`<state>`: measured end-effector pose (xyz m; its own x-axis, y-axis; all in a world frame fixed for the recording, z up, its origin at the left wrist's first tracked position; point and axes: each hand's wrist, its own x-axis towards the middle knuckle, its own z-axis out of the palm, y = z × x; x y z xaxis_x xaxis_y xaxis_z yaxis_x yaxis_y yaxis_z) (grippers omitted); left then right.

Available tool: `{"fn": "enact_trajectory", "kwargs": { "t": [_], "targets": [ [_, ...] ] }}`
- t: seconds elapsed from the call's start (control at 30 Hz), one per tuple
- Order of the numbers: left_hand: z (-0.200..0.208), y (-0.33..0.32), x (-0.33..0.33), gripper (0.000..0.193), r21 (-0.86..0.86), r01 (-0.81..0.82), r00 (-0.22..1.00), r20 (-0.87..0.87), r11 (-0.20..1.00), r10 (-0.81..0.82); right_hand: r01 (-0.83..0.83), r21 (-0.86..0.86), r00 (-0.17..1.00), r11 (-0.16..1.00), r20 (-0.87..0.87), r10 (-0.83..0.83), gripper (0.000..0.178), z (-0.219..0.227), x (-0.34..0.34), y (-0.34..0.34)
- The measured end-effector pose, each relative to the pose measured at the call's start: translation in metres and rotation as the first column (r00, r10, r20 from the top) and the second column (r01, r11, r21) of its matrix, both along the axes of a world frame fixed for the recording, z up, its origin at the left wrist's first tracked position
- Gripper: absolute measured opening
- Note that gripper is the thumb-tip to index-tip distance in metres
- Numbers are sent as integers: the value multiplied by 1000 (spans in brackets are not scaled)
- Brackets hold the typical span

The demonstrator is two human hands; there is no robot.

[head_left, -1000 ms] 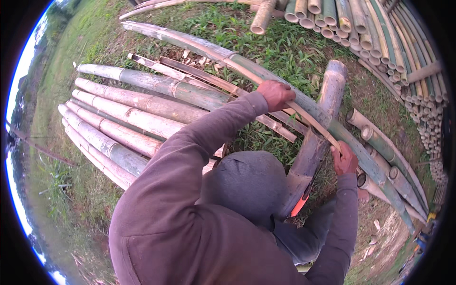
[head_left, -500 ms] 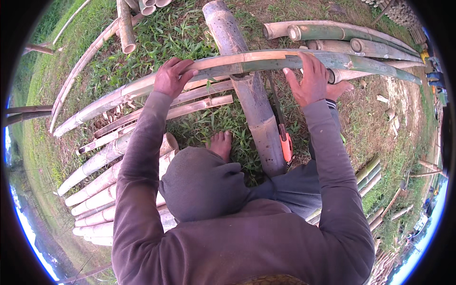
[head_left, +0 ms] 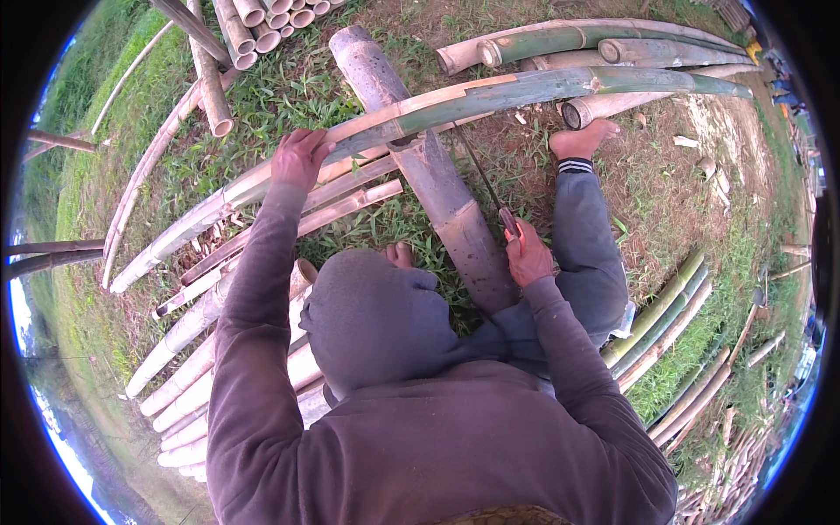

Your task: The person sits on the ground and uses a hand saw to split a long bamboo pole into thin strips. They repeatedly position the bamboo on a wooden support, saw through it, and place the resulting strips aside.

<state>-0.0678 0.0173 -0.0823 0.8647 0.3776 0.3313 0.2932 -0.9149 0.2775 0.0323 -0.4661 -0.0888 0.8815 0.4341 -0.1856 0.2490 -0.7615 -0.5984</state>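
A long, pale-and-green bamboo pole (head_left: pixel 490 94) lies crosswise over a thick bamboo log (head_left: pixel 455 206), seated at a notch in it. My left hand (head_left: pixel 298 158) is closed over the pole, left of the log. In my right hand (head_left: pixel 529 255) is the orange handle of a handsaw (head_left: pixel 483 175), to the right of the log. The saw's thin dark blade points away toward the pole; whether its tip touches the pole I cannot tell.
Split bamboo strips (head_left: pixel 350 203) and several pale poles (head_left: pixel 188 394) lie at the left. More bamboo culms (head_left: pixel 612 52) rest at the far right, others (head_left: pixel 665 319) at the near right. A bundle (head_left: pixel 262 22) stands out at the far left. My bare foot (head_left: pixel 582 137) is on the ground.
My right hand has left the bamboo pole, come down toward me and taken hold of the handsaw's handle. The left hand stays on the pole. The view has shifted a little.
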Motion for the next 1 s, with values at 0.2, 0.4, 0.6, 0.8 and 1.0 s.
{"fn": "enact_trajectory", "kwargs": {
  "t": [0.2,0.4,0.6,0.8,1.0],
  "targets": [
    [11,-5,4,36,-3,-15,991,-130,1000,14,-84,-27,974,996,208,88,46,106,-28,-58],
    [17,-7,6,32,14,-30,981,-191,999,32,-77,51,992,996,106,71,47,196,-56,-102],
    [12,-1,8,28,62,9,970,-242,998,6,-68,177,968,982,249,22,54,143,-76,-91],
    [16,-2,7,30,59,11,968,-251,998,4,-75,132,924,988,383,19,61,91,-84,-81],
    [20,-4,8,32,77,17,966,-259,997,3,-76,131,924,989,383,21,64,83,-83,-79]
  ]
}}
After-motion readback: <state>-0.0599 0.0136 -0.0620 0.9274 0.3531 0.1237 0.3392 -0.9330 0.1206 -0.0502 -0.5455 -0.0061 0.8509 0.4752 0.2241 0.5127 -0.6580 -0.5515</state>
